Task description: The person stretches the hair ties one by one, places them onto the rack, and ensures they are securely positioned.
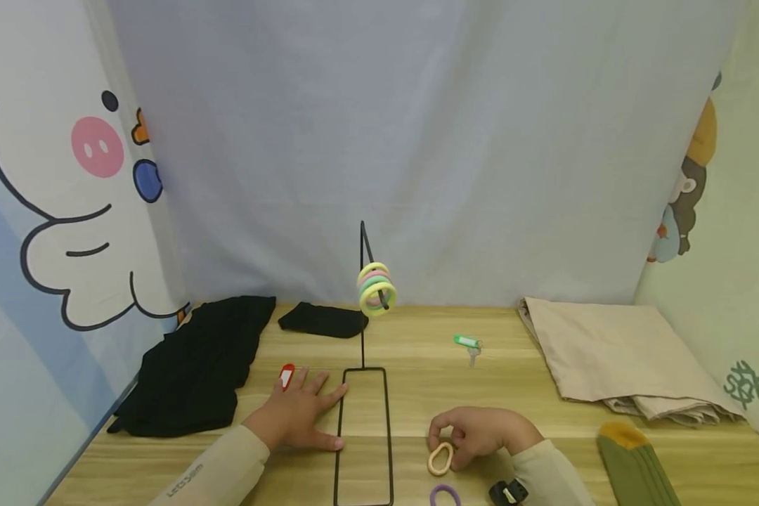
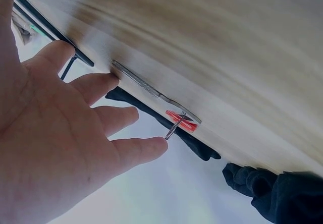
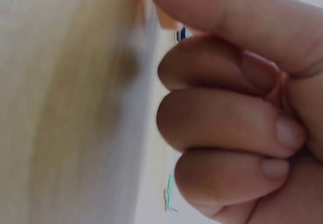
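Observation:
My left hand (image 1: 300, 414) spreads its fingers beside the black wire stand (image 1: 388, 422), with thumb and forefinger at the left side of its base. Close to its fingertips lies a key with a red tag (image 1: 287, 376); the key itself (image 2: 151, 89) shows in the left wrist view. My right hand (image 1: 477, 434) pinches a light orange hair tie (image 1: 440, 459), bent into an oval, low over the table right of the stand. Its other fingers are curled in. A purple hair tie (image 1: 445, 494) lies just below. Several yellow, pink and green hair ties (image 1: 377, 288) hang on the stand's arm.
Black cloth (image 1: 196, 372) lies at the left, and a smaller black piece (image 1: 322, 320) behind the stand. A key with a green tag (image 1: 466, 341) lies at the back right. Folded beige cloth (image 1: 620, 351) and a green sock (image 1: 635, 467) are on the right.

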Available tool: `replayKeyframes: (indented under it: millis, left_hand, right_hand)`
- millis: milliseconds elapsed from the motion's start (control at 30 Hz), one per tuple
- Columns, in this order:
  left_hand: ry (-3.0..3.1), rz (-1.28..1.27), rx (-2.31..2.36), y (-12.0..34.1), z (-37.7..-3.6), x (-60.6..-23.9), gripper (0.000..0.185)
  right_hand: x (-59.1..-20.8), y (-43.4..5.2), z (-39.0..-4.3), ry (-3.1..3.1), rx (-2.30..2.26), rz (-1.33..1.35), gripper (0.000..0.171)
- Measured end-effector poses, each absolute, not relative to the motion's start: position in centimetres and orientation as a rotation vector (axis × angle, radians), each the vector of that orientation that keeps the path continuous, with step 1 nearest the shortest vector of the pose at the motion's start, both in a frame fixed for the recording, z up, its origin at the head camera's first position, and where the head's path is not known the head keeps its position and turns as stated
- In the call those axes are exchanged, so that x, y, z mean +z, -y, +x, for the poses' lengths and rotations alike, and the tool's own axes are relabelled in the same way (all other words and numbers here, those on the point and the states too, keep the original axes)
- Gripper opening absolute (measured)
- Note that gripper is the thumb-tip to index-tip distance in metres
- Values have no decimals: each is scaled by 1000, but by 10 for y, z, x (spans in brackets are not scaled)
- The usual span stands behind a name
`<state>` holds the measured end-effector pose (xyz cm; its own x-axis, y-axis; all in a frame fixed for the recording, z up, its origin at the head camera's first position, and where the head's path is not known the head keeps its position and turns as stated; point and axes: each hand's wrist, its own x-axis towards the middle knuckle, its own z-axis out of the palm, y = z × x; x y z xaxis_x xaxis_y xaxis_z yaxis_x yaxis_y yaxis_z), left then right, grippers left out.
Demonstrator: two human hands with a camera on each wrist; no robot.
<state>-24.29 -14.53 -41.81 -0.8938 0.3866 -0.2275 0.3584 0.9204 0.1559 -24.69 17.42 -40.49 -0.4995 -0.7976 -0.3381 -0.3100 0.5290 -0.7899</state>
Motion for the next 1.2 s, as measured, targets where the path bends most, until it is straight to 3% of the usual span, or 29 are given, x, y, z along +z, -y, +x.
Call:
replayKeyframes:
  millis: [400, 733, 1000, 1200]
  left_hand:
    - [-2836, 558, 144, 146, -243, -418, 91]
    - [-2848, 557, 132, 144, -242, -418, 91]
    - [-2844, 559, 138, 143, -243, -417, 91]
    - [-2832, 549, 144, 144, -241, -416, 90]
  right_hand:
    - [-381, -154, -246, -2318, -1027, -1040, 19]
    - [-335, -128, -213, -2491, -1206, -1228, 16]
    - [-303, -109, -178, -2541, -1886, -1735, 24]
    - [-278, -93, -179, -2592, -2151, -1969, 31]
